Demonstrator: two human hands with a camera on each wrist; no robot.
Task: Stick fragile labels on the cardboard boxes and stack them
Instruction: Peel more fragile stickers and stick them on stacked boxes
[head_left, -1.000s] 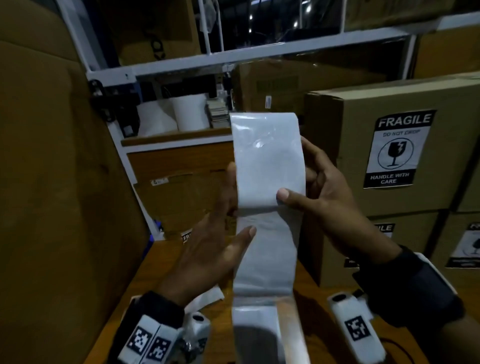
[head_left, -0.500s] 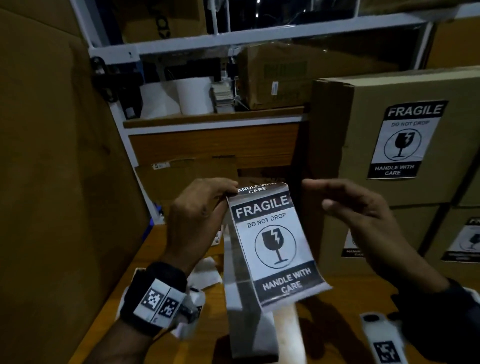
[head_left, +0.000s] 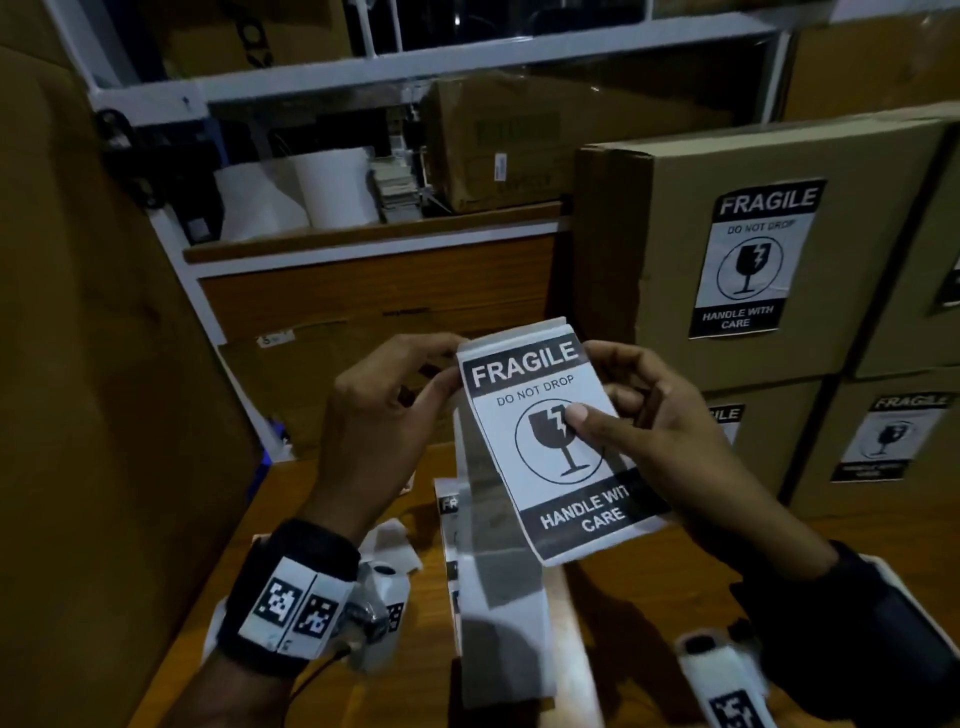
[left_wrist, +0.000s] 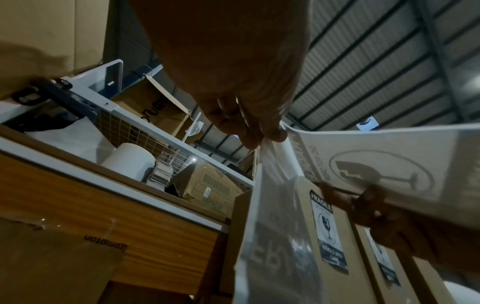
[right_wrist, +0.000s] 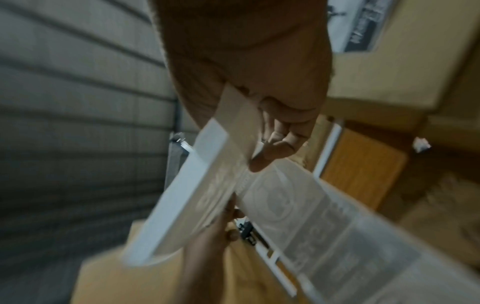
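A tall cardboard wall (head_left: 78, 364) fills the left side. On the right stand three labelled cardboard boxes: one big box (head_left: 675, 249) on top, with a fragile label (head_left: 756, 260) stuck on its front, and two lower boxes (head_left: 753, 457) (head_left: 883, 467) side by side beneath it, each showing a label of its own. At the right edge a fourth box with a label is partly cut off. Behind is a white shelf (head_left: 363, 67) carrying one more brown box (head_left: 498, 140) and two white rolls (head_left: 332, 187). Below lies the wooden bench (head_left: 649, 597), with a strip of label backing (head_left: 498, 597) hanging down to it.

One loose fragile label (head_left: 550, 441) is held up in the middle, over the bench and clear of the boxes. The left hand (head_left: 379, 421) pinches the strip at its top left corner with curled fingertips. The right hand (head_left: 654, 431) grips the label's right side, thumb pressed on the printed glass symbol, fingers curled behind.
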